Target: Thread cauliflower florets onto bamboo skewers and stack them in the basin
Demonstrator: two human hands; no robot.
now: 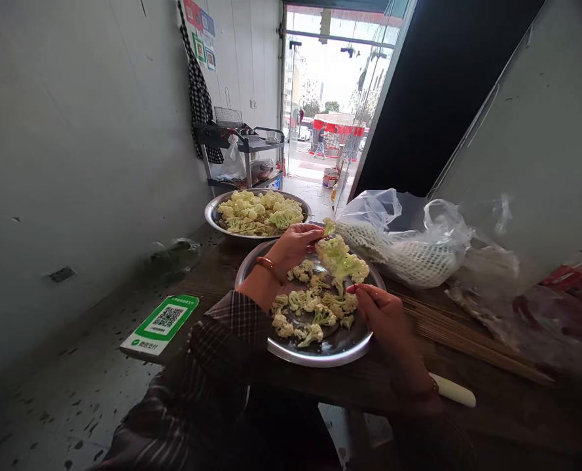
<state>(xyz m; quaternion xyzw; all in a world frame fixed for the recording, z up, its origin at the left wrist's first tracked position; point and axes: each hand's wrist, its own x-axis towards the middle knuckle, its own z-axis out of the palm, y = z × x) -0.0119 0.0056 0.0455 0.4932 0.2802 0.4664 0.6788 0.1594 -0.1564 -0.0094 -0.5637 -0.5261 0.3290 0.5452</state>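
Over a round metal tray (pixel 320 356), both my hands are raised around cauliflower florets (pixel 342 261). My left hand (pixel 296 247) is closed at the upper left of the florets, its fingertips pinching near a small piece (pixel 329 226) at the top. My right hand (pixel 380 310) pinches at the lower right, just below the larger florets; what lies between its fingertips is too small to make out. Several loose cauliflower pieces (pixel 312 301) lie in the tray below. Behind it stands a metal bowl (pixel 212 216) heaped with cauliflower (pixel 254 212).
Thin wooden skewers (pixel 467 333) and a pale knife handle (pixel 452 390) lie at the right. Plastic bags with netted contents (pixel 418 258) sit behind them. A green QR-code sign (pixel 163 324) lies on the table's left edge. A shelf cart (pixel 246 147) stands near the doorway.
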